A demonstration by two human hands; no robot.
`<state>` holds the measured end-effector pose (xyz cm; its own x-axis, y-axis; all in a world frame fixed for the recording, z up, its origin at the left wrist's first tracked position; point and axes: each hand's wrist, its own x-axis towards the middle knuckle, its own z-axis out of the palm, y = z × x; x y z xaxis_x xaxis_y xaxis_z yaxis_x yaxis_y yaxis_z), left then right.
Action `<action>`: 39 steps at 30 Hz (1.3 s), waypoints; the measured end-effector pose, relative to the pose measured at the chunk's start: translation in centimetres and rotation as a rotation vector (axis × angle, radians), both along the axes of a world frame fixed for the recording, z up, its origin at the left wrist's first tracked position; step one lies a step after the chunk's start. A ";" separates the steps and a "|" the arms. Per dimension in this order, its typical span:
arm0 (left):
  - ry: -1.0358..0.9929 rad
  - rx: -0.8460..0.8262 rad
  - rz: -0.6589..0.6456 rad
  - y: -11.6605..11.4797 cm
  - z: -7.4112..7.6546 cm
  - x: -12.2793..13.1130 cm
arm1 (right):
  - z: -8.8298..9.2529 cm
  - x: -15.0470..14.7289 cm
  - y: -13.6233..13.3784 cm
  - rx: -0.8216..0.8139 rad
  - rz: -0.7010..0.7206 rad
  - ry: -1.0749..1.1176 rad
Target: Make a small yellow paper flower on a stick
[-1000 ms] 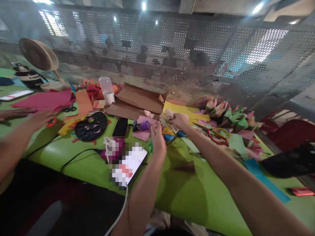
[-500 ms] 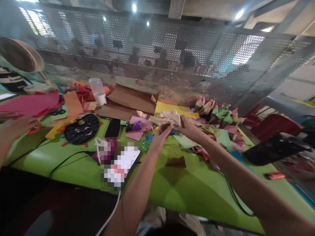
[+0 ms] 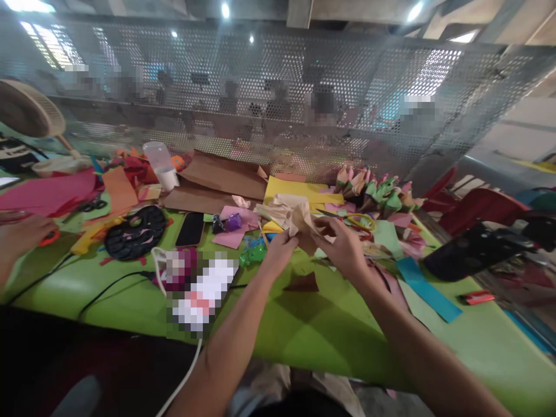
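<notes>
Between my two hands is a crumpled cream-coloured paper (image 3: 303, 223), held above the table. The fingers of my left hand (image 3: 281, 248) pinch its lower left side. My right hand (image 3: 345, 246) grips the paper's right side with bent fingers. More pale crumpled paper (image 3: 280, 207) lies just behind it, by a yellow sheet (image 3: 299, 190). Under my hands a small brown paper scrap (image 3: 304, 282) rests on the green table (image 3: 317, 330). Shiny green wrapping (image 3: 253, 252) sits left of my left hand.
Another person's hand (image 3: 24, 237) holds orange-handled scissors at the far left, near a yellow glue gun (image 3: 93, 234). A lit phone (image 3: 212, 289) with a white cable lies front left. Paper flowers (image 3: 377, 188) stand at the back right; a black bottle (image 3: 456, 258) lies at the right.
The cream paper has come up and nearer to me in my hands, and now stands more upright. My right hand has lowered and turned. The view has shifted slightly right.
</notes>
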<state>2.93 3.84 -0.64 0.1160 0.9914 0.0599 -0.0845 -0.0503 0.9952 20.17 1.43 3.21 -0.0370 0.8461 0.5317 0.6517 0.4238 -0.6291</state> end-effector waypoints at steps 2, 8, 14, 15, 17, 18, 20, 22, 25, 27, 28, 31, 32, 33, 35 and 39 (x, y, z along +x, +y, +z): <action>-0.036 0.023 0.010 0.0 0.1 0.0 | -0.3 0.4 0.2 -0.039 -0.032 0.080; -0.375 -0.093 -0.004 -0.4 0.0 0.5 | -1.1 -0.3 0.8 -0.380 0.176 0.669; -0.333 -0.173 0.040 -0.3 -0.8 0.4 | -1.0 -0.9 0.2 -0.479 0.210 0.725; -0.312 -0.173 0.058 -0.2 -0.7 0.3 | -0.8 -0.7 0.2 -0.466 0.180 0.714; -0.264 -0.157 0.076 -0.1 -0.4 0.0 | -0.6 -0.3 0.3 -0.409 0.134 0.683; -0.235 -0.146 0.075 -0.2 -0.2 -0.1 | -0.5 -0.2 0.4 -0.377 0.137 0.669; -0.172 -0.136 0.047 -0.3 0.3 -0.2 | -0.5 0.0 0.7 -0.342 0.182 0.651; -0.119 -0.155 -0.026 -0.6 0.6 -0.3 | -0.6 0.1 0.9 -0.348 0.222 0.640; -0.103 -0.193 -0.122 -0.8 0.7 -0.2 | -0.8 0.3 1.1 -0.335 0.175 0.657; -0.124 -0.197 -0.105 -0.8 0.6 -0.3 | -0.8 0.5 1.2 -0.286 0.111 0.667; -0.144 -0.197 -0.072 -0.6 0.5 -0.3 | -0.8 0.8 1.2 -0.257 0.087 0.662; -0.267 -0.243 0.018 -0.3 0.5 -0.6 | -0.5 1.5 1.3 -0.164 0.066 0.617; -0.322 -0.278 0.035 -0.2 0.6 -0.6 | -0.4 1.8 1.3 -0.148 0.085 0.586; -0.374 -0.315 0.048 -0.1 0.8 -0.7 | -0.3 2.0 1.3 -0.145 0.116 0.541; -0.452 -0.373 0.068 -0.2 1.1 -0.7 | -0.2 2.2 1.2 -0.165 0.202 0.416; -0.503 -0.398 0.036 -0.5 1.5 -0.5 | -0.2 1.9 0.7 -0.235 0.357 0.201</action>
